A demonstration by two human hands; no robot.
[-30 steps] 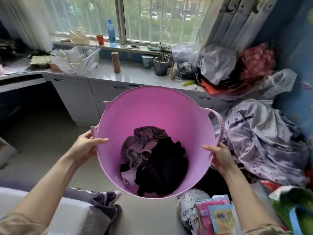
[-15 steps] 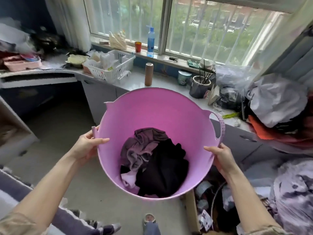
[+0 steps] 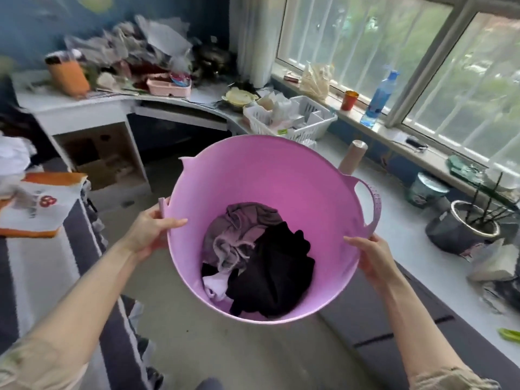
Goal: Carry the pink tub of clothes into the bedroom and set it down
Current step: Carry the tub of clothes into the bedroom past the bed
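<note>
I hold a round pink tub (image 3: 270,175) in the air in front of me, tilted so its inside faces me. Clothes (image 3: 259,260) lie in its bottom: a mauve garment, a black one and a pale lilac piece. My left hand (image 3: 150,235) grips the left rim, thumb inside the tub. My right hand (image 3: 371,256) grips the right rim just below the looped handle (image 3: 371,204).
A white counter (image 3: 416,249) with grey drawer fronts runs under the window at right, carrying a dark pot (image 3: 464,229), a white basket (image 3: 292,119) and a blue bottle (image 3: 380,99). A cluttered corner desk (image 3: 84,105) stands at back left. A striped bed (image 3: 42,266) lies at left, bare floor (image 3: 197,333) below the tub.
The view has swung left: the pile of clothes and bags at right has gone out of view, the corner desk and bed have come in. Both hands keep the same grip on the tub.
</note>
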